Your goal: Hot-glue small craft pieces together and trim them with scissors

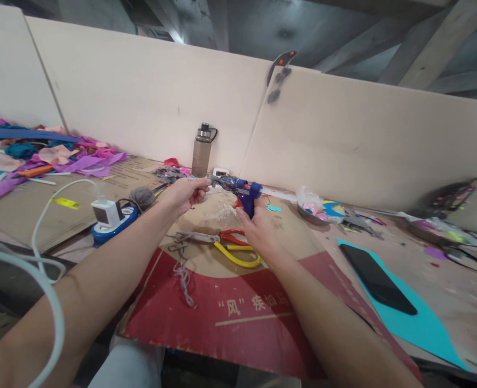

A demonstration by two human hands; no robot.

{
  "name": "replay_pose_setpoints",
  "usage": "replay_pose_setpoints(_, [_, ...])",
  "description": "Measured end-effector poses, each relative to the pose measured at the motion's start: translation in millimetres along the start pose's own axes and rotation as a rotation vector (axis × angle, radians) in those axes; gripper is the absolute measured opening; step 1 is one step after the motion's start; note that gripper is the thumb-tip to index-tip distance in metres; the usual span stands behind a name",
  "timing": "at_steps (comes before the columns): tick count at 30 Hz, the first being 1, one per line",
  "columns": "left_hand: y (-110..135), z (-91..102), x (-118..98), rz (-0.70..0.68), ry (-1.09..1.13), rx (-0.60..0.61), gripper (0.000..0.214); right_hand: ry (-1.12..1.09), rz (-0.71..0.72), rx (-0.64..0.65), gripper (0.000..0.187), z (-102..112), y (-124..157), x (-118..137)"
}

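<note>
My right hand [257, 223] is wrapped round the handle of a blue hot glue gun [244, 188], held above the cardboard with its nozzle to the left. A whitish glue stick [281, 195] juts from its back end. My left hand [194, 193] is closed in a pinch at the nozzle end, on a small grey piece whose kind I cannot make out. Below the hands, scissors [238, 257] with one yellow and one red handle lie on the cardboard. Beside their blades is a loose tangle of grey yarn [183, 277].
Red-and-tan cardboard [174, 328] covers the table in front of me. A grey bottle [202, 151] stands by the partition [141, 97]. On the left are a blue power socket [115, 225] with a white plug and colourful scraps [56, 153]; a black phone [378, 277] lies right.
</note>
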State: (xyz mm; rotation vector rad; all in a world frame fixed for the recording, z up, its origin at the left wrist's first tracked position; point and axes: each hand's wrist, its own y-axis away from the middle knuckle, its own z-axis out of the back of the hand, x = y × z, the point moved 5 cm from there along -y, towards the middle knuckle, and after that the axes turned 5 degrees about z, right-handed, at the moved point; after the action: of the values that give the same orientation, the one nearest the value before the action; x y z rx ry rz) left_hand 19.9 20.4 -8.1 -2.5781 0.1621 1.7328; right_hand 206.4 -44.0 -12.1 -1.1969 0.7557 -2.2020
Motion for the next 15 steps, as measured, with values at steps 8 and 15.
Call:
replay_pose_setpoints(8, [1.5, -0.1, -0.7, 0.000, 0.024, -0.023, 0.011, 0.160, 0.008, 0.040, 0.029, -2.1, 0.7, 2.0])
replay_pose_setpoints(15, [2.3, 2.8, 0.0, 0.026, 0.042, -0.086, 0.009, 0.267, 0.062, 0.026, 0.030, -2.1, 2.5, 5.8])
